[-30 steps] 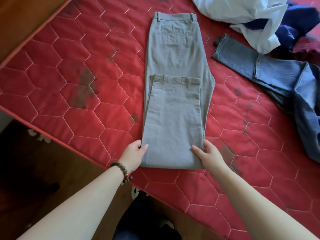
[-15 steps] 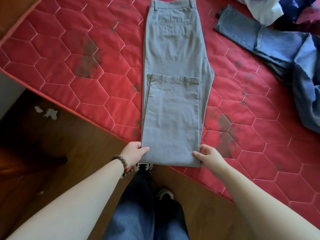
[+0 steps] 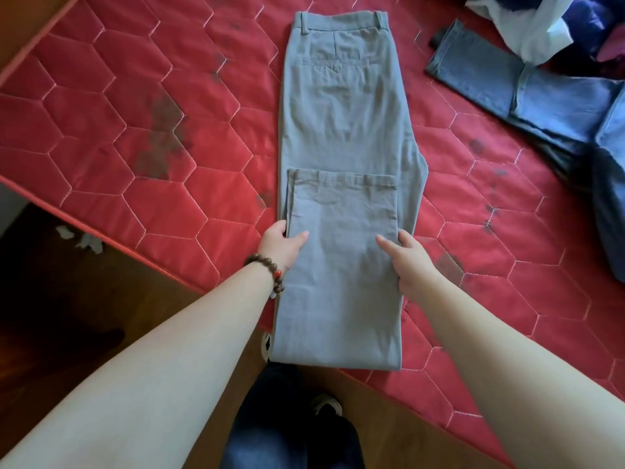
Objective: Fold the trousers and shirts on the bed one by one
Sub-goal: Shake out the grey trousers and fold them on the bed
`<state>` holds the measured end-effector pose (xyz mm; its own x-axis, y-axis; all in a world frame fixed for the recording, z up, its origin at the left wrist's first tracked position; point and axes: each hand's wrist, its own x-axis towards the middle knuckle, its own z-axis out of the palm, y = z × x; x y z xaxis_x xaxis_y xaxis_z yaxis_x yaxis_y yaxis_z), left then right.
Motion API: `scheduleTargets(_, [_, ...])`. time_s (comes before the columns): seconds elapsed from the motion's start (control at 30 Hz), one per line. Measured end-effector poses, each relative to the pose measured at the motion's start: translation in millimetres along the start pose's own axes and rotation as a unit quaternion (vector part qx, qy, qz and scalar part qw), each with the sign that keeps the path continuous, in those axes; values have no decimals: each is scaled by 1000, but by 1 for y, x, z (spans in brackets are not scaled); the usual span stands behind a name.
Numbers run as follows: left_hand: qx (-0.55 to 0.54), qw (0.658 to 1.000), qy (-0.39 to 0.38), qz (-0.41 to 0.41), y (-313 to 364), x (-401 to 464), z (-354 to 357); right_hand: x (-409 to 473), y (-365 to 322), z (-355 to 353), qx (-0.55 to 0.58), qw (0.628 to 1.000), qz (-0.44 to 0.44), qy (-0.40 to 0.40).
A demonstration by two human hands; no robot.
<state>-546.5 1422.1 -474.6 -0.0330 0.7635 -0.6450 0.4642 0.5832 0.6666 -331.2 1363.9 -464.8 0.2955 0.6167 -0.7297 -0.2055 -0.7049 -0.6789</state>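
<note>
Grey trousers (image 3: 341, 130) lie lengthwise on the red quilted bed (image 3: 189, 211), waistband far, legs folded back with the hems on top at mid-length. Their near fold reaches past the bed's edge. My left hand (image 3: 282, 245), with a bead bracelet on the wrist, grips the left side edge of the folded legs, thumb on top. My right hand (image 3: 407, 260) grips the right side edge the same way. Blue jeans (image 3: 541, 106) lie unfolded at the right, and a white shirt (image 3: 531, 25) is crumpled at the far right.
Dark blue and maroon clothes (image 3: 595, 25) are heaped in the far right corner behind the shirt. The bed's edge runs diagonally from left to lower right over a wooden floor (image 3: 111, 299). My legs and shoes (image 3: 324, 404) stand below the trousers. Paper scraps (image 3: 84, 240) lie on the floor.
Both hands have slid from the corners of the near fold up the side edges to the middle of the folded legs. The trousers lie as before.
</note>
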Motion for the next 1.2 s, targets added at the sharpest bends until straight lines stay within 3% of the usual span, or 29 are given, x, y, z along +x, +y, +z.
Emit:
scheduleTargets(0.13, [3,999,-2,48,18,21,-8,14,-20,8,-61,997,-47,31])
scheduleTargets(0.27, [-240,966,-80,63,56,40,-24,27,-67,13,-58,984,-168,29])
scheduleTargets(0.33, [-297,949,-82,57,73,54,-31,41,-88,16,-47,980,-194,26])
scheduleTargets(0.4, [-242,968,-61,39,79,65,-32,55,-94,20,-88,983,-158,44])
scheduleTargets(0.5, [-46,998,8,45,74,68,-21,67,-85,19,-184,978,-56,84])
scheduleTargets(0.6, [15,989,104,100,69,62,-11,71,-81,16,-191,975,-64,93])
scheduleTargets(0.73, [76,986,119,93,65,60,-9,68,-77,12,-178,979,-82,57])
scheduleTargets(0.9, [-43,993,11,110,74,59,-17,68,-79,7,-123,988,-94,20])
scheduleTargets(1.1, [-69,989,53,115,112,102,-15,89,-102,17,-48,996,-78,-12])
scheduleTargets(1.2, [-170,980,17,101,128,114,-17,101,-119,22,-37,991,-130,2])
